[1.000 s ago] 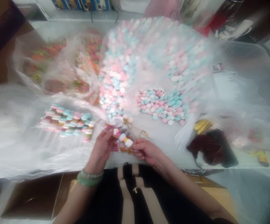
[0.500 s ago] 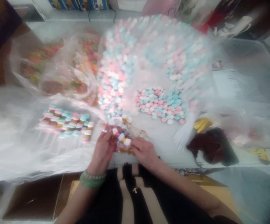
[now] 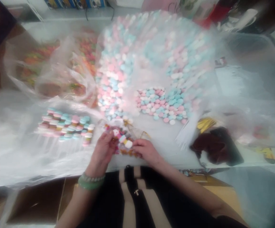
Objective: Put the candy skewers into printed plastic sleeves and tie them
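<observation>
In the head view my left hand (image 3: 104,147) is closed on the left edge of a small, colourfully printed clear bag (image 3: 116,126). A short candy skewer (image 3: 122,138), with pink, blue, yellow and white pieces, lies at the bag, its white end toward my right hand (image 3: 144,149). The right fingers are pinched together beside that white end; blur hides whether they grip the skewer or the bag. Left of my hands lie several rows of finished-looking candy skewers (image 3: 66,125) in pink, blue and white, their white sticks (image 3: 56,144) pointing toward me.
A big clear bag of pastel candies (image 3: 118,69) spreads behind my hands, with loose candies (image 3: 160,104) at its mouth. Orange and green sweets fill another bag (image 3: 49,66) at left. White sticks (image 3: 182,134), gold ties (image 3: 206,124) and a dark cloth (image 3: 208,147) lie at right.
The view has shifted slightly. Both hands stay at the bag and skewer in nearly the same pose, the right fingers having moved a little.
</observation>
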### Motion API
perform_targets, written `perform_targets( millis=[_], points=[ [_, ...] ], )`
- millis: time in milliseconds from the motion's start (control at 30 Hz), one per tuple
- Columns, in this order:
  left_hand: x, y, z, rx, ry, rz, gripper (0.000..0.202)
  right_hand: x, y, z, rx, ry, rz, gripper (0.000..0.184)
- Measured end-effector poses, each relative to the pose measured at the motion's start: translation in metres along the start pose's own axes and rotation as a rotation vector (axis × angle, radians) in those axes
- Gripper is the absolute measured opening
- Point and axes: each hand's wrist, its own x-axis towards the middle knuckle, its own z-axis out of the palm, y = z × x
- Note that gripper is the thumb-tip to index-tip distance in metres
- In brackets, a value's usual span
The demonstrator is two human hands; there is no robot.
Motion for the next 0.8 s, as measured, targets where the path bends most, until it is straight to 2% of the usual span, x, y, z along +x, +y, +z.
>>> perform_targets(
  millis=[100,200,300,433,500,600,700,800],
  points=[
    [0.001,0.004,-0.003,0.029,0.024,-0.018,0.026,0.003,0.0,-0.006,0.16,-0.026,0.099,0.011],
    [0.0,0.005,-0.006,0.09,0.05,-0.069,0.027,0.004,0.001,-0.011,0.226,-0.037,0.12,0.014],
    [-0.002,0.003,-0.004,0.115,0.052,-0.092,0.025,0.004,0.001,-0.01,0.245,-0.032,0.108,0.014],
    [-0.006,-0.003,0.006,0.05,0.074,-0.04,0.02,0.003,0.003,-0.004,0.156,0.018,0.057,0.008],
    [-0.007,-0.005,0.01,0.02,0.096,-0.036,0.018,0.002,0.006,0.0,0.007,0.076,-0.027,0.001],
    [-0.006,-0.007,0.012,-0.025,0.12,-0.036,0.018,0.001,0.01,0.003,-0.313,0.161,-0.261,0.011],
    [-0.007,-0.007,0.012,-0.033,0.129,-0.034,0.02,-0.002,0.013,0.002,-0.564,0.175,-0.494,0.017],
    [-0.008,-0.007,0.012,-0.011,0.134,-0.028,0.024,-0.004,0.014,-0.001,-0.742,0.175,-0.603,0.019]
  ],
)
